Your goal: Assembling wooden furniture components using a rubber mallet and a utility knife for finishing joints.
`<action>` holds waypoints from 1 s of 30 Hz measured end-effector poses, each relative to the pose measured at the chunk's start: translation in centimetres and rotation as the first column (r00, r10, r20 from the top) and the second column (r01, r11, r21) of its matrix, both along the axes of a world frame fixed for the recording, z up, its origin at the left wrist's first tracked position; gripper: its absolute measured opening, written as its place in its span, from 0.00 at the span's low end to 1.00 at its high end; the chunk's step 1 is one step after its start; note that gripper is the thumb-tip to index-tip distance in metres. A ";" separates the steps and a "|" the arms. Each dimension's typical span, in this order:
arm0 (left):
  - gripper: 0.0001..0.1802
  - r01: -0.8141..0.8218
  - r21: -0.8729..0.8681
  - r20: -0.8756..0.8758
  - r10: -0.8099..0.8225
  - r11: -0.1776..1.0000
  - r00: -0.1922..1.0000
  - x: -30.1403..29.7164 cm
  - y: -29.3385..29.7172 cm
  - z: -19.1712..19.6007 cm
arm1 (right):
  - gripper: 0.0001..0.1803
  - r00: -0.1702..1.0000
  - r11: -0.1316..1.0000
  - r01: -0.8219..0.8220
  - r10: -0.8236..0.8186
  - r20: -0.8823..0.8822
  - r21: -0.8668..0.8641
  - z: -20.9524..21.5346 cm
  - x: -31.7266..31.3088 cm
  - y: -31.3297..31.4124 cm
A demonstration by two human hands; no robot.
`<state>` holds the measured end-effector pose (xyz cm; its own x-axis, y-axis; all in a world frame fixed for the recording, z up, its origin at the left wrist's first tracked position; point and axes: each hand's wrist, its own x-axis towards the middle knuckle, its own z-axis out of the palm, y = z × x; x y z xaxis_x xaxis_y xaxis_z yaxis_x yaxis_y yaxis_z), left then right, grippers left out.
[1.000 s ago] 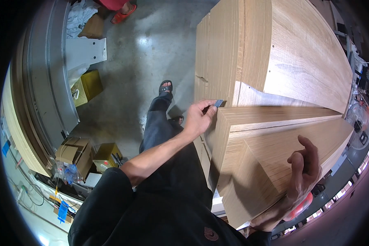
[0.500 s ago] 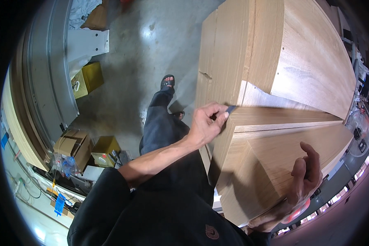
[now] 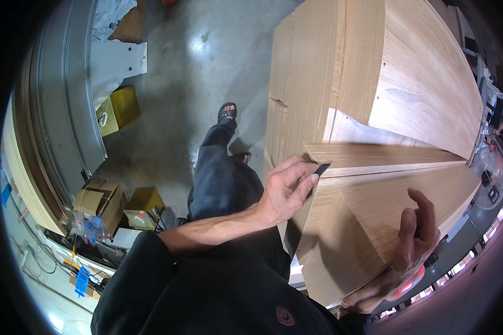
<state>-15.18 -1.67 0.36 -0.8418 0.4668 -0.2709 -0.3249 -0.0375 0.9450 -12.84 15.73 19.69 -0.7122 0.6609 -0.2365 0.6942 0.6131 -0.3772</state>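
Observation:
My left hand (image 3: pixel 289 188) pinches a small flat black piece (image 3: pixel 323 168) between thumb and fingers; its exact kind does not show. The piece touches or hovers just over the corner edges of a stack of wood-grain boards (image 3: pixel 374 153). My right hand (image 3: pixel 413 240) is over the near right side of the lower board stack (image 3: pixel 341 251), fingers raised and apart, with nothing visible between them. Partly hidden beside its palm is a red-and-white object (image 3: pixel 409 285) I cannot make out.
Taller stacks of boards (image 3: pixel 304 72) rise ahead, with a pale drilled panel (image 3: pixel 430 78) on top. A fan (image 3: pixel 489 181) stands at the far right. Left of the concrete floor are a grey metal frame (image 3: pixel 67 84), yellow boxes (image 3: pixel 126 109) and a cardboard carton (image 3: pixel 100 198).
My left hand has moved a little toward me and right along the stack's corner with the black piece, which is turned differently. My right hand stays nearly in place.

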 end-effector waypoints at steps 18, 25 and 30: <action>0.09 -0.184 0.212 0.342 0.104 0.960 0.934 1.0 1.5 -2.7 | 0.15 0.998 0.994 -0.066 0.064 0.020 0.082 -0.4 0.4 -0.5; 0.08 -0.244 0.281 0.343 0.141 0.928 0.929 1.6 1.8 -2.6 | 0.14 0.991 0.987 -0.126 0.129 -0.025 0.096 -0.9 0.7 -0.4; 0.08 -0.240 0.052 0.327 0.210 0.969 0.921 1.9 1.3 -6.8 | 0.14 0.984 0.982 -0.167 0.172 -0.054 0.094 -1.4 0.9 -0.4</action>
